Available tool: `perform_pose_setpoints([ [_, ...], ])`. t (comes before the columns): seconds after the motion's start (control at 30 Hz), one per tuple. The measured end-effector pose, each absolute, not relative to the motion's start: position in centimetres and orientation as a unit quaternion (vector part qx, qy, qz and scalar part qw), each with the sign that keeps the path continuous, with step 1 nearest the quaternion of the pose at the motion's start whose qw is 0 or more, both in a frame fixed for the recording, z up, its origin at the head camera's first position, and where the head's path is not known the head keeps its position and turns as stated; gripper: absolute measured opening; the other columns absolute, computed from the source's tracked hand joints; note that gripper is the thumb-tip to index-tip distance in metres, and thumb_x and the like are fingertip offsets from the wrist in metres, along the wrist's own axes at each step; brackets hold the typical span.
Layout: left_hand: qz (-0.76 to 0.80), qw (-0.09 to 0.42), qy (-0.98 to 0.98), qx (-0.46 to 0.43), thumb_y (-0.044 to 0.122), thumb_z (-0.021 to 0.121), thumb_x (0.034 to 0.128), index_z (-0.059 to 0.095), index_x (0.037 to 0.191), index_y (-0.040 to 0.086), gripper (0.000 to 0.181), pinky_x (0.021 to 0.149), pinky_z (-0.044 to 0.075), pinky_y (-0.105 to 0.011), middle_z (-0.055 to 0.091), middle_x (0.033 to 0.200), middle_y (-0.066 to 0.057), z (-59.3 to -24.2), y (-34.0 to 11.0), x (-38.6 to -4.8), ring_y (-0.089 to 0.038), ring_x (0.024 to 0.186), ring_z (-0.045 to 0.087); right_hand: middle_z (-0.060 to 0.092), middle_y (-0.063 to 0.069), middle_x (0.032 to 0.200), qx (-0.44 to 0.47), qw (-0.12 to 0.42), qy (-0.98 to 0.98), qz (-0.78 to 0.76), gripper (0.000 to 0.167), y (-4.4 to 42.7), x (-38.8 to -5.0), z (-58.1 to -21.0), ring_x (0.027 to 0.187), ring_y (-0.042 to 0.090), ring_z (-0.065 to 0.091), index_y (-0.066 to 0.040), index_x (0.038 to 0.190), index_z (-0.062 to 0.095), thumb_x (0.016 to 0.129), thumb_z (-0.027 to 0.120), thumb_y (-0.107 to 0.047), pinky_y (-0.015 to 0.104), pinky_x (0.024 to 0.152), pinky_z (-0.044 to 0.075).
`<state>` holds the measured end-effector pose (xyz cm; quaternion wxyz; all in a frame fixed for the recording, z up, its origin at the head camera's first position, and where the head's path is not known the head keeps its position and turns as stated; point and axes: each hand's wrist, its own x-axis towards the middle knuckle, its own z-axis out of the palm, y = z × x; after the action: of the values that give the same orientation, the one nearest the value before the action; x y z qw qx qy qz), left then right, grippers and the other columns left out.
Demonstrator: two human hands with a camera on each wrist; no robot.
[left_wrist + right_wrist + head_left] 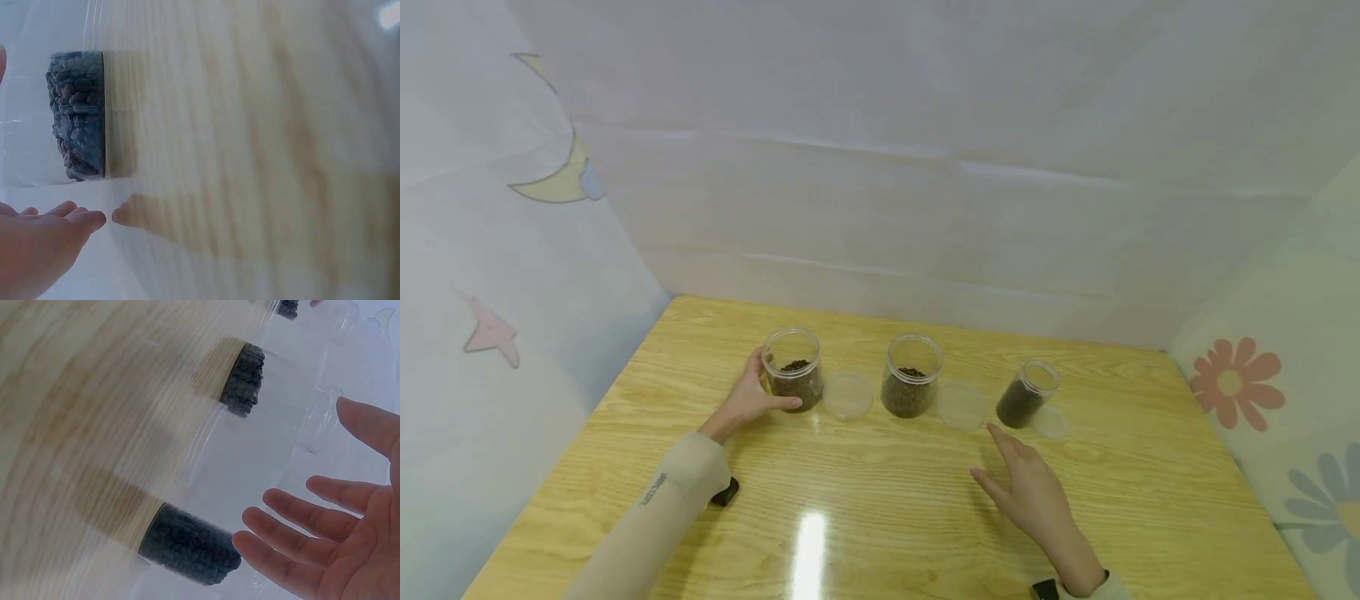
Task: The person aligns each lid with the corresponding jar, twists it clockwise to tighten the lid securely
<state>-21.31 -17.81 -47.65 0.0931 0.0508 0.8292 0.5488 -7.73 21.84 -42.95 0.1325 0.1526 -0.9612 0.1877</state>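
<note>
Three clear jars stand uncovered in a row on the table: a left jar (796, 385) and a middle jar (908, 393), both partly filled with dark beans, and a narrower right jar (1021, 404) with dark, seed-like pieces. My left hand (751, 400) spreads around the left jar, thumb in front and fingers at its far left side. In the left wrist view a gap shows between the fingers (78, 217) and the beans' jar (78, 119). My right hand (1030, 492), holding nothing, has its fingers extended just in front of the right jar; the right wrist view shows its palm.
Clear round lids lie flat beside the jars: a left lid (848, 395), a middle lid (962, 406) and a small right lid (1050, 422). Pale cloth walls (887, 208) surround the wooden table (880, 517) at the back and sides.
</note>
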Motion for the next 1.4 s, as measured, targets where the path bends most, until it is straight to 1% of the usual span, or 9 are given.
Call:
perform_pose_setpoints([
  [0.1, 0.549, 0.093, 0.829, 0.049, 0.028, 0.085, 0.0618, 0.004, 0.145, 0.010, 0.117, 0.101, 0.009, -0.064, 0.016, 0.146, -0.022, -47.6, -17.6, -21.4, -0.041, 0.134, 0.010, 0.057, 0.028, 0.112, 0.152, 0.129, -0.962, 0.188, 0.066, 21.9, -7.7, -43.0, 0.097, 0.045, 0.056, 0.005, 0.127, 0.047, 0.074, 0.076, -0.023, 0.055, 0.074, 0.048],
  [0.23, 0.549, 0.094, 0.828, 0.057, 0.027, 0.084, 0.0629, -0.001, 0.146, 0.011, 0.120, 0.103, 0.013, -0.060, 0.017, 0.146, -0.023, -47.7, -17.5, -21.6, -0.043, 0.133, 0.012, 0.058, 0.027, 0.111, 0.155, 0.130, -0.961, 0.190, 0.065, 21.9, -7.7, -43.1, 0.095, 0.045, 0.057, 0.005, 0.126, 0.048, 0.073, 0.076, -0.022, 0.055, 0.072, 0.049],
  [0.37, 0.557, 0.096, 0.822, 0.068, 0.023, 0.083, 0.0649, -0.004, 0.146, 0.012, 0.120, 0.105, 0.014, -0.057, 0.017, 0.145, -0.024, -47.9, -17.4, -21.8, -0.042, 0.133, 0.012, 0.058, 0.027, 0.112, 0.154, 0.128, -0.961, 0.190, 0.064, 21.8, -7.8, -43.1, 0.096, 0.044, 0.057, 0.005, 0.125, 0.048, 0.074, 0.076, -0.023, 0.054, 0.072, 0.049],
  [0.63, 0.578, 0.101, 0.806, 0.078, 0.015, 0.083, 0.0659, -0.003, 0.146, 0.012, 0.117, 0.104, 0.012, -0.058, 0.017, 0.145, -0.025, -47.9, -17.1, -22.1, -0.042, 0.132, 0.015, 0.057, 0.026, 0.114, 0.155, 0.120, -0.961, 0.194, 0.065, 21.5, -8.0, -43.0, 0.097, 0.043, 0.057, 0.004, 0.126, 0.048, 0.074, 0.076, -0.023, 0.054, 0.073, 0.049],
  [0.93, 0.592, 0.075, 0.796, 0.096, 0.014, 0.082, 0.0662, 0.002, 0.146, 0.014, 0.113, 0.102, 0.022, -0.056, 0.024, 0.142, -0.026, -48.0, -16.8, -22.2, -0.039, 0.130, 0.023, 0.057, 0.026, 0.114, 0.165, 0.122, -0.958, 0.201, 0.065, 20.6, -8.3, -42.8, 0.099, 0.042, 0.056, 0.003, 0.126, 0.050, 0.073, 0.077, -0.023, 0.054, 0.077, 0.048],
  [1.1, 0.591, 0.072, 0.797, 0.103, 0.015, 0.082, 0.0669, 0.008, 0.144, 0.007, 0.107, 0.101, 0.025, -0.056, 0.028, 0.140, -0.026, -48.0, -17.0, -22.2, -0.039, 0.129, 0.025, 0.058, 0.023, 0.115, 0.180, 0.110, -0.956, 0.205, 0.064, 19.7, -8.7, -42.6, 0.101, 0.041, 0.056, 0.003, 0.126, 0.050, 0.073, 0.076, -0.023, 0.054, 0.078, 0.047],
  [1.23, 0.583, 0.087, 0.801, 0.104, 0.008, 0.079, 0.0700, 0.014, 0.140, -0.003, 0.096, 0.101, 0.024, -0.056, 0.028, 0.138, -0.030, -46.5, -16.7, -21.7, -0.043, 0.127, 0.026, 0.057, 0.020, 0.118, 0.200, 0.099, -0.952, 0.209, 0.063, 18.9, -9.3, -42.4, 0.104, 0.038, 0.055, 0.002, 0.126, 0.050, 0.075, 0.075, -0.025, 0.051, 0.081, 0.047],
  [1.33, 0.581, 0.095, 0.802, 0.101, 0.005, 0.077, 0.0709, 0.017, 0.138, -0.006, 0.091, 0.102, 0.023, -0.056, 0.027, 0.138, -0.031, -46.2, -16.6, -21.6, -0.044, 0.126, 0.027, 0.056, 0.020, 0.119, 0.217, 0.089, -0.950, 0.208, 0.062, 18.2, -9.7, -42.3, 0.105, 0.037, 0.054, 0.002, 0.126, 0.050, 0.076, 0.073, -0.026, 0.049, 0.083, 0.047],
  [1.4, 0.578, 0.092, 0.804, 0.099, 0.007, 0.078, 0.0708, 0.018, 0.138, -0.004, 0.090, 0.102, 0.024, -0.056, 0.028, 0.138, -0.030, -47.0, -16.8, -21.9, -0.044, 0.125, 0.029, 0.056, 0.019, 0.119, 0.231, 0.083, -0.948, 0.201, 0.060, 17.8, -9.9, -42.2, 0.105, 0.036, 0.054, 0.002, 0.126, 0.050, 0.077, 0.073, -0.025, 0.049, 0.083, 0.047],
])
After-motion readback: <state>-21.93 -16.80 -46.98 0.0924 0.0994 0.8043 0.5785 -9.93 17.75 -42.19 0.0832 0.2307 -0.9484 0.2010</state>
